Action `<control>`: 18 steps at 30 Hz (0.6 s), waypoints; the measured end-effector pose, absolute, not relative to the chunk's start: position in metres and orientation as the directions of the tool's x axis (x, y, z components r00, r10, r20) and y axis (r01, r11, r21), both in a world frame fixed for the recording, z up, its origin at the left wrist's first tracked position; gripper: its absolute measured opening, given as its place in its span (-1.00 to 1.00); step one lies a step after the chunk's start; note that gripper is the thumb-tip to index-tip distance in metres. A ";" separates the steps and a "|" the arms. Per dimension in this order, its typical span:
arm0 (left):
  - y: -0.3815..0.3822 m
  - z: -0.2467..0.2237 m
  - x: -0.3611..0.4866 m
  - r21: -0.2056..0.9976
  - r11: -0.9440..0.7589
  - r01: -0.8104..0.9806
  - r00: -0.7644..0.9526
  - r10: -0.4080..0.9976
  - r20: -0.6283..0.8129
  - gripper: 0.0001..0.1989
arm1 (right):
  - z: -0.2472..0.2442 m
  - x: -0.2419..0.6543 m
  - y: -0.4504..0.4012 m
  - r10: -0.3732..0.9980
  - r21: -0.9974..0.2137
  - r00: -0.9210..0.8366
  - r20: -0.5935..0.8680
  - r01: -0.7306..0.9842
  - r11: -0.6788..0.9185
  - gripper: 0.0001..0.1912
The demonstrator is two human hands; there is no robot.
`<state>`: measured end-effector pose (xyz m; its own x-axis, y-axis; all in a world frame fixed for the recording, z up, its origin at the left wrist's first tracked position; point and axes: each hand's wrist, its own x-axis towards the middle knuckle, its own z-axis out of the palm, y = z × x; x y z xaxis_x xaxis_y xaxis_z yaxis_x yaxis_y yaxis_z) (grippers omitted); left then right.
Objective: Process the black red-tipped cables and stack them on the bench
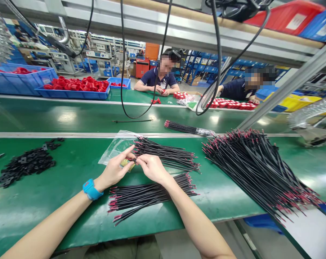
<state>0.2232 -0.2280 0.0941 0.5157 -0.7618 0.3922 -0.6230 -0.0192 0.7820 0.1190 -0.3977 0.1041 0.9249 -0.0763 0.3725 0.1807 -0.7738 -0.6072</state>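
Note:
My left hand, with a blue wristband, and my right hand meet above the middle of the green bench. Both pinch a short dark part of a black cable between the fingertips, with a bit of red showing beside it; most of it is hidden. Just behind the hands lies a bunch of black cables with red ends, partly over a clear plastic bag. A second bunch of cables lies under my right forearm. Something yellow shows behind the fingers.
A large heap of black cables fills the right side. Small flat black plastic pieces lie heaped at left. Beyond the metal rail are a wrapped cable bundle, blue bins of red parts and two people. Black cords hang overhead.

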 end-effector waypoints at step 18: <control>-0.119 0.083 0.383 0.158 -0.952 -0.261 0.864 -0.158 0.478 -0.52 | 0.077 0.139 -0.439 0.037 -0.090 0.809 0.587 0.111 -0.990 -0.75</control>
